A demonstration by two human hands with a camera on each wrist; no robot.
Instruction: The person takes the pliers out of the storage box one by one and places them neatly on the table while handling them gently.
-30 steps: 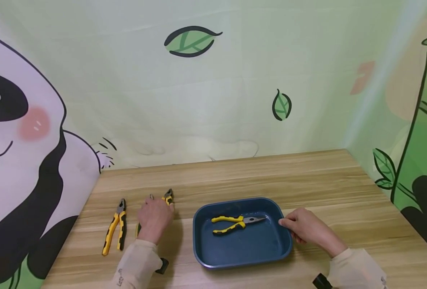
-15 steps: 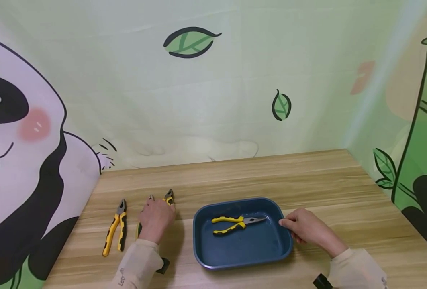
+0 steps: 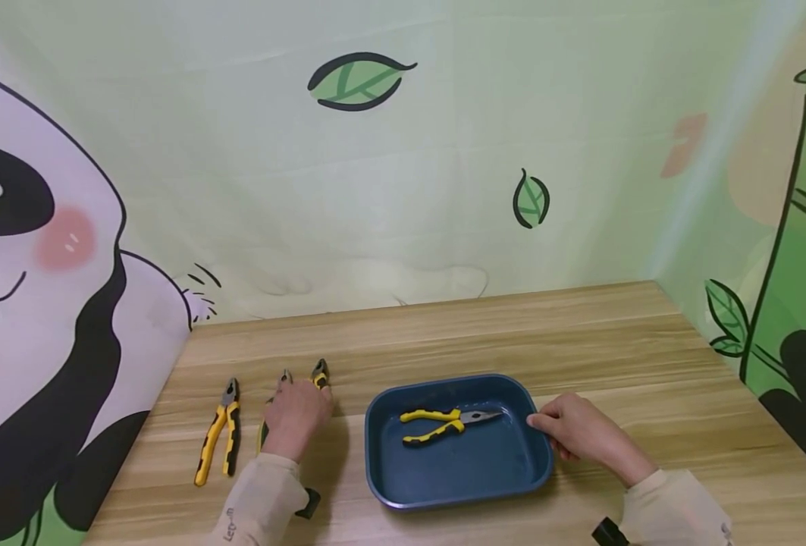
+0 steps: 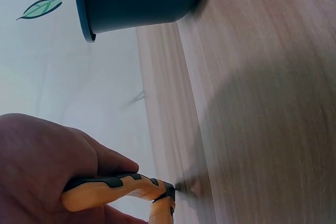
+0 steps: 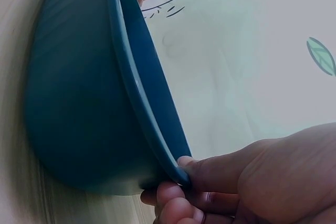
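Observation:
My left hand (image 3: 298, 415) grips yellow-and-black pliers (image 4: 94, 194) by a handle, thumb and fingers on either side of it. Their dark head (image 3: 319, 371) points away on the wooden table. Beneath the same hand lies another pair of pliers (image 3: 285, 375), mostly hidden. On the right, my right hand (image 3: 576, 428) pinches the rim of a blue rectangular tray (image 3: 457, 485) between thumb and fingers; the right wrist view shows the thumb (image 5: 215, 171) on top of the rim. Inside the tray rest long-nose pliers (image 3: 452, 425) with yellow-and-black handles spread.
Farther left, another pair of yellow-and-black pliers (image 3: 220, 432) lies on the table (image 3: 614, 326), handles toward me. Behind the table hangs a pale green printed backdrop (image 3: 443, 152) with a panda and leaves.
Both hands, the tray and the pliers stay practically in place. My left hand shifts only very slightly, and the head view drifts a little.

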